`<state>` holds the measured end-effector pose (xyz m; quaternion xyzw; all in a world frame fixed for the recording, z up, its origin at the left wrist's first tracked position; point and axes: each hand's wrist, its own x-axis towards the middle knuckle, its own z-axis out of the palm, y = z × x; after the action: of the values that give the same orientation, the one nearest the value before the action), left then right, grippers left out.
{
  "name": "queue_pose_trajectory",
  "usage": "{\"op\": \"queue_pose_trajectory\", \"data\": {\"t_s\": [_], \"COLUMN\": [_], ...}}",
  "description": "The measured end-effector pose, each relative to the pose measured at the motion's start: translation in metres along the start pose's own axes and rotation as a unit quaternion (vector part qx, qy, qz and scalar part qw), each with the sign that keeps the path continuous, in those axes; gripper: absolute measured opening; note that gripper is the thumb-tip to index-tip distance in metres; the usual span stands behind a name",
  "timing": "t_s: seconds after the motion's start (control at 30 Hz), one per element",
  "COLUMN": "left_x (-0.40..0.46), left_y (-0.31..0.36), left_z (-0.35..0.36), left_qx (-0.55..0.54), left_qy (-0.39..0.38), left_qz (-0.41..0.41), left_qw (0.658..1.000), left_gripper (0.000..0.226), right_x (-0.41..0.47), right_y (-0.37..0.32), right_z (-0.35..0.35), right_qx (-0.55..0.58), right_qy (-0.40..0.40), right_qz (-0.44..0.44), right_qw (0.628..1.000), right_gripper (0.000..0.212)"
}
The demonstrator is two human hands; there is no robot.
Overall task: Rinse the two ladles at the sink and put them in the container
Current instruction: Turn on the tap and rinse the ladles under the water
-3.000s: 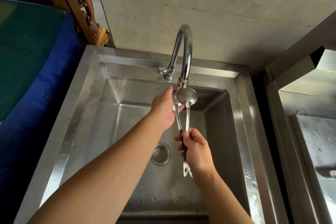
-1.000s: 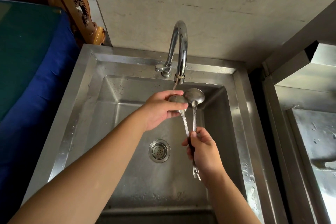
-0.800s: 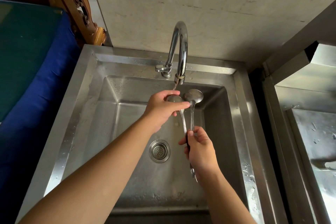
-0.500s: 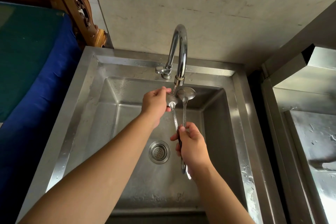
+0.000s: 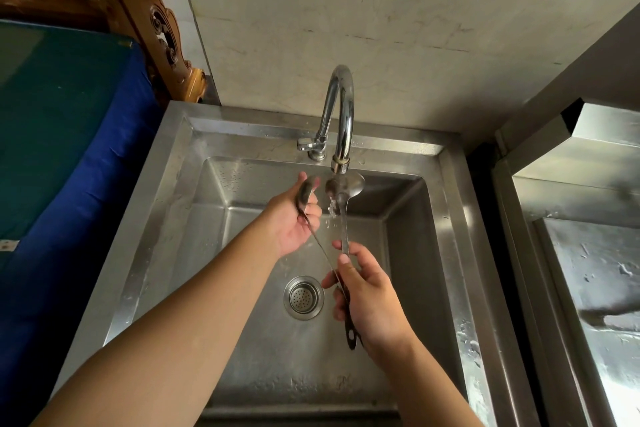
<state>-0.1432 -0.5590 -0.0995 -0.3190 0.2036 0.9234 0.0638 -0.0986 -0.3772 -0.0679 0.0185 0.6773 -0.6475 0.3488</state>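
Two steel ladles are held over the steel sink [image 5: 460,253]. My right hand [image 5: 367,298] grips both handles low down, above the basin. One ladle's bowl [image 5: 346,184] sits right under the faucet spout [image 5: 341,135], and water splashes off it. The other ladle's bowl [image 5: 306,192] leans to the left and rests in my left hand [image 5: 294,222], whose fingers curl around it. The handle ends stick out below my right hand. No container for the ladles is in sight.
A round drain strainer [image 5: 303,297] lies in the basin floor. A blue and green covered surface [image 5: 62,135] borders the sink on the left, with carved wood [image 5: 162,35] behind it. A steel counter [image 5: 588,270] stands to the right.
The two ladle bowls have spread apart. My left hand has drawn one bowl leftward and turned palm up, while the other bowl stays under the running water.
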Motion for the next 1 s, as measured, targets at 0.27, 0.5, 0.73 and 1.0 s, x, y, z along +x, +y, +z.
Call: {"op": "queue_pose_trajectory", "data": {"t_s": [0.27,0.5,0.73,1.0], "left_x": [-0.007,-0.008,0.002,0.029], "left_y": [-0.005,-0.011,-0.015,0.022], "left_z": [0.001,0.01,0.01,-0.005], "left_qx": [-0.051,-0.03,0.238,0.765], "left_qy": [-0.068,-0.003,0.073,0.166], "left_qz": [-0.033,0.013,0.071,0.354], "left_qw": [0.996,0.999,0.966,0.512], "left_gripper": [0.068,0.068,0.042,0.046], "right_x": [-0.017,-0.02,-0.021,-0.029], "right_y": [0.002,0.007,0.017,0.022], "right_z": [0.003,0.001,-0.003,-0.03], "right_qx": [-0.012,-0.123,-0.229,-0.253], "right_qy": [0.031,0.079,0.116,0.152], "right_qz": [-0.01,-0.008,-0.064,-0.046], "right_qw": [0.999,0.989,0.964,0.954], "right_gripper": [0.03,0.042,0.015,0.015]}}
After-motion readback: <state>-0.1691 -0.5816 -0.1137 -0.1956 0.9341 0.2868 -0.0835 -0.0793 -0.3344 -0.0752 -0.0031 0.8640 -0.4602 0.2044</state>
